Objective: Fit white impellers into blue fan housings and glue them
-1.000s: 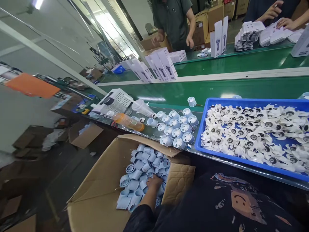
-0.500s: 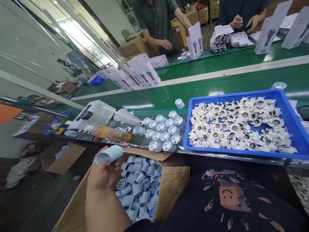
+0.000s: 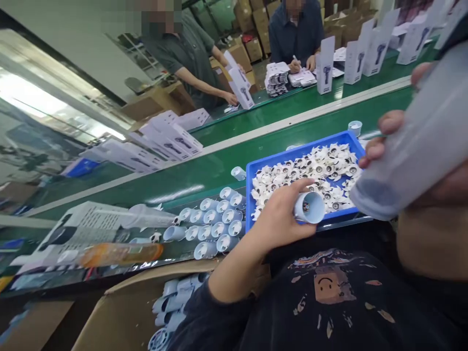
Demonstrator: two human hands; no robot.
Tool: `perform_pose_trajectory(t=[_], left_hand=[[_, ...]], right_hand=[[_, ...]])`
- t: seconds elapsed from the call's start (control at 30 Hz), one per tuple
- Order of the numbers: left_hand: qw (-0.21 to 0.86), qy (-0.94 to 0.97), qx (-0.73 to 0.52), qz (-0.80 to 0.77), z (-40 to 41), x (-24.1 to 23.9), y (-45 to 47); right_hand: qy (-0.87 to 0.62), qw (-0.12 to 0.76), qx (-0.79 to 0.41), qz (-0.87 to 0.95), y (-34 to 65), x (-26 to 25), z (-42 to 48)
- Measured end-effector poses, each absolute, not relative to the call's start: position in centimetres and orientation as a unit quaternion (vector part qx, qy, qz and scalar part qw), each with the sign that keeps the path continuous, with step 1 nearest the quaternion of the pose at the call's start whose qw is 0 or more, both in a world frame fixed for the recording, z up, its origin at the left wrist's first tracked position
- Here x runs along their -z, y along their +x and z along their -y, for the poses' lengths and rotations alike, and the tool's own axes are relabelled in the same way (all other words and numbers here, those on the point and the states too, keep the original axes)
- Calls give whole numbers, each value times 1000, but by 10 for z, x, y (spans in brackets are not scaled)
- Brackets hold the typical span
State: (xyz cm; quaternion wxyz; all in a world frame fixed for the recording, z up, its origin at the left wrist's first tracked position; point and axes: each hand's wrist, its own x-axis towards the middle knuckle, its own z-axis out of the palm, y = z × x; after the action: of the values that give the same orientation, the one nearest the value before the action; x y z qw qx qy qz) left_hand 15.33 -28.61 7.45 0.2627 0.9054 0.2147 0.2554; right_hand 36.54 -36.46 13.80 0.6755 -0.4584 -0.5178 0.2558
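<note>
My left hand (image 3: 283,214) is closed around a light blue plastic cylinder (image 3: 310,208), in front of the blue tray. Its round opening faces me, and small parts inside are too small to name. On the right, close to the camera, my right hand (image 3: 389,131) grips a large translucent plastic tube (image 3: 420,131). The tube is tilted, its rounded lower end pointing toward the cylinder but apart from it. Something dark shows dimly through that end. White fan blades (image 3: 281,175) fill much of the blue tray (image 3: 249,187) behind my left hand.
Several light blue cylinders (image 3: 210,218) with white parts inside stand left of the tray. An orange bottle (image 3: 120,254) lies beyond them. A cardboard box (image 3: 109,312) holds more cylinders. Across the green conveyor (image 3: 219,146), two people handle white cartons (image 3: 243,90).
My left hand has moved right with the cylinder, from above the cardboard box to the tray's front. My right hand has come into view with the translucent tube. The camera view has turned right.
</note>
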Motion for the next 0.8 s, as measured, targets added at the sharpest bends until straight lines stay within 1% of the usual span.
perform_pose_trajectory(t=[0.07, 0.1, 0.2, 0.37, 0.6, 0.7, 0.8], left_hand=[[316, 901, -247, -164, 292, -70, 177], [338, 896, -249, -146, 295, -67, 186], [386, 873, -276, -114, 301, -57, 202], [429, 839, -316, -110, 310, -52, 208], [424, 841, -304, -143, 312, -52, 205], [428, 839, -302, -146, 314, -55, 204], [458, 841, -236, -166, 312, -60, 196]], right_hand=[[-378, 747, -328, 438, 360, -143, 364], [-358, 762, -352, 409, 357, -144, 364], [-385, 744, -359, 411, 352, -145, 364], [-357, 729, -346, 470, 353, -137, 368], [-372, 679, -310, 552, 361, -128, 364], [-382, 689, -319, 526, 355, -131, 361], [-378, 711, -348, 480, 352, -134, 359]])
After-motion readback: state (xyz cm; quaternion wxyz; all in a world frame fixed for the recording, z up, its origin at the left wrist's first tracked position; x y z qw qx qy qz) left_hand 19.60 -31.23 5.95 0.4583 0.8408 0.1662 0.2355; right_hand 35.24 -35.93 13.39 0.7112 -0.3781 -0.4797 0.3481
